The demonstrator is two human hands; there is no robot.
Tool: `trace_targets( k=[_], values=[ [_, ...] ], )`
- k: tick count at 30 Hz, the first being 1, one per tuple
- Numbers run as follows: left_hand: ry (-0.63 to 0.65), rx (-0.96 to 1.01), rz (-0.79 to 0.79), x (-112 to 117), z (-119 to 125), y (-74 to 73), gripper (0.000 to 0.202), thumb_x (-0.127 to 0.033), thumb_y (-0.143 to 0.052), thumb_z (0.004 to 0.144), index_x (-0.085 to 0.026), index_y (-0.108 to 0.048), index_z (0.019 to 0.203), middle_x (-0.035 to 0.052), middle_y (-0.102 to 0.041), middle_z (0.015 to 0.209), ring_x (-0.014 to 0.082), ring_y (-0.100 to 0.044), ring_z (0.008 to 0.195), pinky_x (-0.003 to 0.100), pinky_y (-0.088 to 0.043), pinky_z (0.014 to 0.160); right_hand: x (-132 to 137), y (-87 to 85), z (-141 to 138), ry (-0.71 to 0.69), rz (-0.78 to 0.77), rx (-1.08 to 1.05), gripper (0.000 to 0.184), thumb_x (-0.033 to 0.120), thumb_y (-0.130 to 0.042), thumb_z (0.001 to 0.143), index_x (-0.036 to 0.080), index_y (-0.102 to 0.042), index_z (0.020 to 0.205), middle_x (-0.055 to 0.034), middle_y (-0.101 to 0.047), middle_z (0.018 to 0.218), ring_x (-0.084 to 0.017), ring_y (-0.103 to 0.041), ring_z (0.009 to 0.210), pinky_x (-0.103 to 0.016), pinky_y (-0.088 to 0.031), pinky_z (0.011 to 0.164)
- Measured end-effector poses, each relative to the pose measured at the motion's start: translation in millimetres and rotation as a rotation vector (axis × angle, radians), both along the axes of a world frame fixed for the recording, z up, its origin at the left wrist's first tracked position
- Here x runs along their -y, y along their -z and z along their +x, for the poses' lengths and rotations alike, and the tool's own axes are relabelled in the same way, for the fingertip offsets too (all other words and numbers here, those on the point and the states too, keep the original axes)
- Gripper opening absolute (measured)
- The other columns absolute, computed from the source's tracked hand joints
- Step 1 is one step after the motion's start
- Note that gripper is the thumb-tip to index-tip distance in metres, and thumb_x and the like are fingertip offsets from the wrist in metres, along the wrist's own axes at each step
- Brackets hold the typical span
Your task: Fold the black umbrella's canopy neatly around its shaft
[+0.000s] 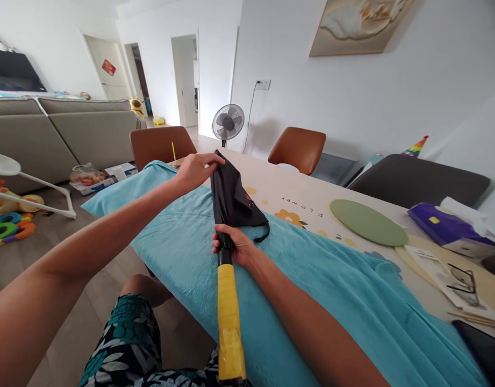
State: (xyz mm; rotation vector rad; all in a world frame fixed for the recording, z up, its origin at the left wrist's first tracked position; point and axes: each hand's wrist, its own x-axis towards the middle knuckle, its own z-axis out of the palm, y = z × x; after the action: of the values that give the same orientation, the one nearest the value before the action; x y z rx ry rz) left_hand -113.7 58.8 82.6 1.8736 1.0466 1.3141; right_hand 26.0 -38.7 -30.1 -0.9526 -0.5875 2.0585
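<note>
A folded black umbrella (227, 196) lies lengthwise in front of me, its yellow-wrapped handle (228, 317) pointing toward my body. My right hand (239, 244) is closed around the black part just above the handle. At the far end, my left hand (196, 171) pinches the dark fabric near the tip. One panel of the canopy hangs loose to the right, with a black strap (264, 231) at its corner. Beneath the umbrella spreads a turquoise cloth (178, 236), draped over the table edge.
On the pale table (267, 172) sit a green oval mat (368, 222), glasses (463, 279), a purple packet (444, 226) and a dark phone (481, 344). Brown chairs (298, 149) and a fan (228, 122) stand beyond. Toys (9, 228) lie on the floor at left.
</note>
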Motion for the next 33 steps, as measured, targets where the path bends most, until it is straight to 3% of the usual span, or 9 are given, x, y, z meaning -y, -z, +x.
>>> trace_targets(
  k=[3,6,11,15,19,22,27,30,33],
  values=[
    [0.027,0.131,-0.160,4.1,-24.0,15.3,0.014,-0.010,-0.051,0.073,-0.015,-0.062,0.080,0.0053,-0.064,0.087,0.0142,-0.064,0.068,0.022,-0.050,0.053,-0.1,-0.1,1.0,-0.003,-0.017,-0.011,0.011,0.020,-0.060,0.077,0.014,-0.052,0.073,0.0007,-0.055,0.061,-0.010,-0.052,0.048,-0.027,-0.050,0.046],
    [0.009,0.138,-0.249,4.1,-51.2,43.4,0.013,-0.007,-0.046,0.072,-0.014,-0.056,0.076,0.0047,-0.061,0.069,0.0152,-0.063,0.060,0.023,-0.050,0.046,-1.1,1.7,2.1,-0.004,-0.028,-0.038,0.010,0.018,-0.060,0.077,0.012,-0.053,0.072,0.0003,-0.055,0.061,-0.010,-0.052,0.049,-0.026,-0.050,0.045],
    [-0.029,0.061,-0.349,7.5,-82.7,94.9,0.012,-0.008,-0.043,0.070,-0.015,-0.052,0.068,0.0017,-0.057,0.057,0.0142,-0.059,0.053,0.028,-0.053,0.048,-0.6,3.2,3.5,0.052,-0.013,-0.115,0.004,0.013,-0.059,0.077,0.010,-0.057,0.079,-0.0003,-0.058,0.066,-0.008,-0.052,0.049,-0.023,-0.048,0.043],
    [-0.033,-0.020,-0.377,7.5,-90.6,115.1,0.007,-0.011,-0.047,0.068,-0.017,-0.052,0.067,0.0010,-0.058,0.057,0.0135,-0.059,0.051,0.026,-0.052,0.049,-0.4,1.3,4.7,0.072,-0.031,-0.155,0.008,0.016,-0.057,0.079,0.010,-0.054,0.075,0.0000,-0.056,0.067,-0.006,-0.049,0.047,-0.021,-0.046,0.040],
    [-0.073,-0.064,-0.416,1.6,-98.0,117.5,0.006,-0.015,-0.044,0.067,-0.017,-0.050,0.067,0.0005,-0.059,0.060,0.0141,-0.060,0.054,0.026,-0.051,0.053,-2.4,0.5,5.2,0.102,-0.047,-0.135,0.011,0.018,-0.056,0.080,0.013,-0.050,0.072,0.0015,-0.052,0.061,-0.005,-0.045,0.044,-0.018,-0.042,0.037],
    [-0.069,-0.243,-0.403,-0.1,-105.5,114.8,0.007,-0.017,-0.041,0.068,-0.018,-0.048,0.070,-0.0023,-0.057,0.060,0.0147,-0.061,0.058,0.028,-0.050,0.059,-2.7,0.9,4.9,0.088,-0.046,-0.104,0.016,0.015,-0.058,0.076,0.016,-0.045,0.069,0.0044,-0.045,0.054,-0.006,-0.043,0.043,-0.017,-0.041,0.036],
    [-0.193,-0.630,-0.158,-2.8,-119.0,99.1,0.020,-0.017,-0.038,0.069,-0.019,-0.057,0.073,0.0013,-0.062,0.071,0.0183,-0.059,0.073,0.031,-0.046,0.073,-1.3,-0.6,3.1,0.075,-0.051,-0.061,0.021,0.016,-0.060,0.073,0.018,-0.040,0.068,0.0061,-0.040,0.050,-0.007,-0.042,0.040,-0.017,-0.040,0.035],
    [-0.353,-0.614,-0.043,-4.9,-115.4,83.8,0.033,-0.014,-0.034,0.070,-0.017,-0.063,0.086,0.0035,-0.066,0.085,0.0183,-0.059,0.080,0.031,-0.044,0.078,-0.9,-3.3,0.6,0.088,-0.057,-0.004,0.019,0.015,-0.058,0.074,0.018,-0.040,0.067,0.0060,-0.041,0.048,-0.007,-0.043,0.039,-0.018,-0.041,0.035],
    [-0.290,-0.548,0.071,-4.5,-89.7,77.6,0.033,-0.015,-0.036,0.072,-0.017,-0.064,0.091,0.0027,-0.066,0.092,0.0167,-0.058,0.085,0.028,-0.043,0.081,-0.5,-5.7,-1.3,0.084,-0.072,0.070,0.016,0.017,-0.054,0.076,0.018,-0.041,0.067,0.0049,-0.044,0.046,-0.008,-0.044,0.038,-0.019,-0.043,0.035]
  ],
)
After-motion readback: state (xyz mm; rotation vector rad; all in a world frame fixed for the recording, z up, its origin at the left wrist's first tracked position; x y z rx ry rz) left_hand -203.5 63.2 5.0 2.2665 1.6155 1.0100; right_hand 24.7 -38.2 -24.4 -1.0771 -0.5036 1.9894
